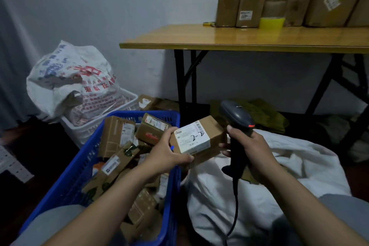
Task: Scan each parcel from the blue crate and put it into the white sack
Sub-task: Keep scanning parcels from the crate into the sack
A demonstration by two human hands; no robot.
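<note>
My left hand (pixel 166 153) grips a small cardboard parcel (pixel 214 129) with a white shipping label facing up, held over the gap between the blue crate (pixel 79 168) and the white sack (pixel 299 166). My right hand (pixel 253 151) is wrapped around the handle of a dark grey barcode scanner (pixel 236 116), and its fingertips touch the parcel's right side. The scanner head points up and left, above the parcel. The blue crate on the left holds several more cardboard parcels. The white sack lies rumpled on the floor under my right hand.
A white basket (pixel 127 99) with a printed white bag (pixel 69 78) stands behind the crate. A yellow-topped folding table (pixel 229 39) with several cardboard boxes stands at the back right, its black legs reaching the floor. Green cloth lies under it.
</note>
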